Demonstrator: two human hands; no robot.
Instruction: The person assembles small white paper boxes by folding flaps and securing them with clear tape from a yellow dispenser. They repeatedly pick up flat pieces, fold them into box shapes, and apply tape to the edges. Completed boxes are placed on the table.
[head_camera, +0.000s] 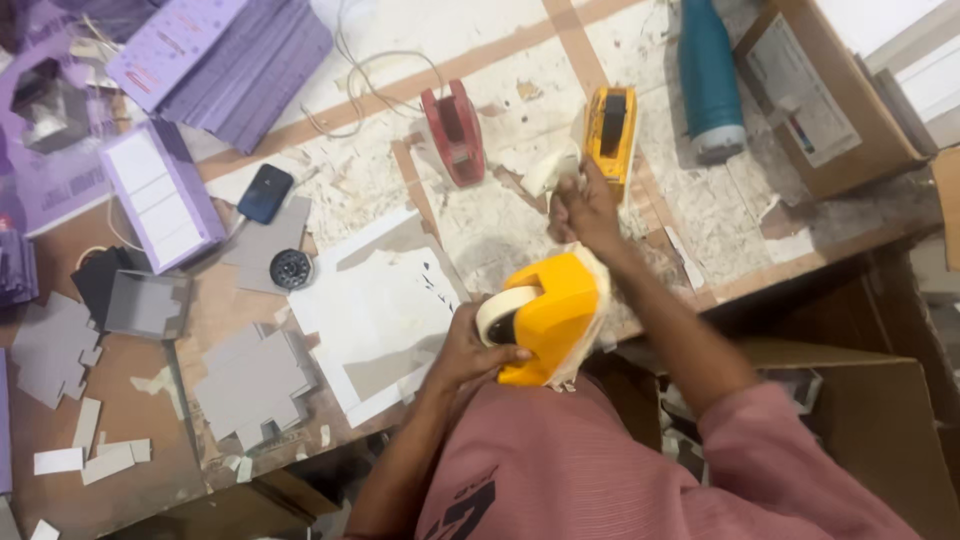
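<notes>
a: status of hands?
b: left hand clamped on the yellow tape dispenser, held at the near edge of the desk. right hand pinches a strip of tape drawn upward.
a: step in hand?
b: likely tape being pulled out of the dispenser. the next move calls for steady tension, the strip kept off the second yellow dispenser and red dispenser.

Yellow tape dispenser, red dispenser, teal bottle.
</notes>
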